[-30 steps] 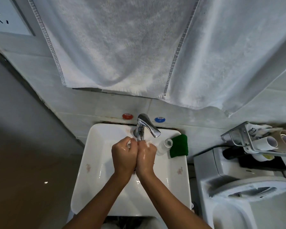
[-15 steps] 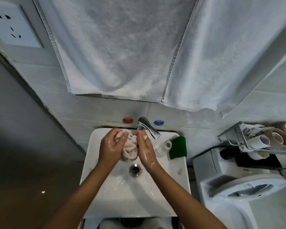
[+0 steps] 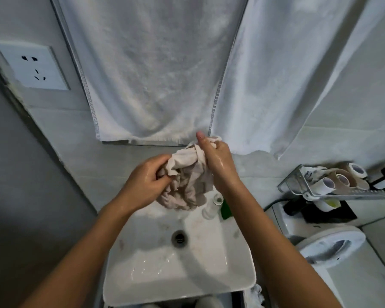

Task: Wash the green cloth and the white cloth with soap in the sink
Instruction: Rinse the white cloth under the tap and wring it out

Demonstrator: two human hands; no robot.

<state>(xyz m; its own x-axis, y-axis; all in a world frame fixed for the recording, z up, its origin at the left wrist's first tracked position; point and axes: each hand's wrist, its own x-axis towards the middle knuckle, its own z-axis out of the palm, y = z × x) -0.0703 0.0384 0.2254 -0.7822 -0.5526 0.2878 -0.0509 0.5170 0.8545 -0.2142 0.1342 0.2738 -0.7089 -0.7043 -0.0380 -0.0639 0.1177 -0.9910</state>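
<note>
The wet white cloth (image 3: 187, 185) hangs bunched above the back of the white sink (image 3: 209, 283). My left hand (image 3: 147, 178) grips its left edge. My right hand (image 3: 216, 158) grips its upper right corner, with one finger pointing up. Both hands are wet. A sliver of the green cloth (image 3: 226, 210) shows on the sink's right rim, mostly hidden behind my right forearm. A small clear bottle (image 3: 212, 206) stands beside it. The tap is hidden behind the white cloth.
Two large white towels (image 3: 156, 70) hang on the wall above the sink. A wall socket (image 3: 35, 67) is at the upper left. At the right are a metal rack with tape rolls (image 3: 342, 181) and a white toilet (image 3: 333, 247). The drain (image 3: 180, 237) is open.
The hands have lifted the white cloth up and away from the basin and spread it apart. The view has tilted so that the tap is covered.
</note>
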